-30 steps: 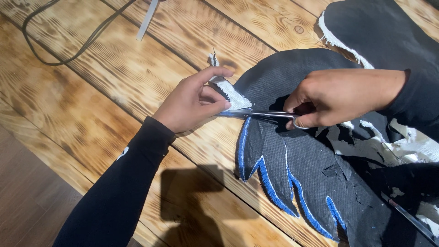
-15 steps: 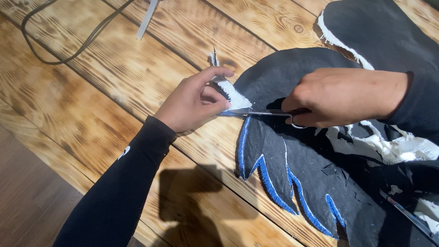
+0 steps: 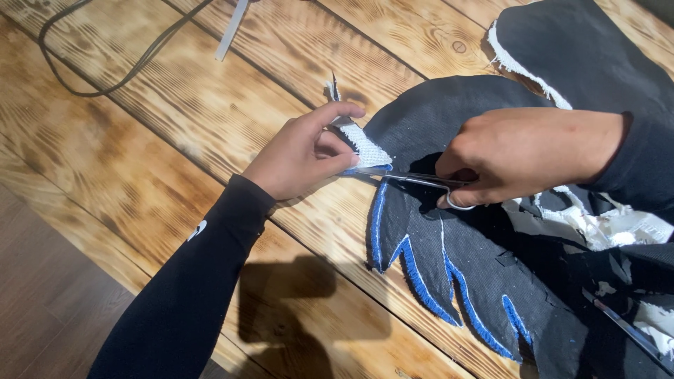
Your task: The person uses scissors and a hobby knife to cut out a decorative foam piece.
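The left hand [image 3: 298, 158] pinches the white woven trim strip [image 3: 365, 147] off the limp black, blue-edged fabric cutout [image 3: 449, 267] (light, probably frays) lying on the wooden table [image 3: 175, 140]; the right hand [image 3: 526, 158] grips slim steel scissors [image 3: 411, 179] at its edge.

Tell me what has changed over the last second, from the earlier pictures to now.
Very little. The right hand has edged the scissors slightly further left along the blue-edged black fabric, toward the left hand. Nothing was picked up or let go: the left hand still pinches the white trimmed flap up, and the cable and wooden table lie as before.
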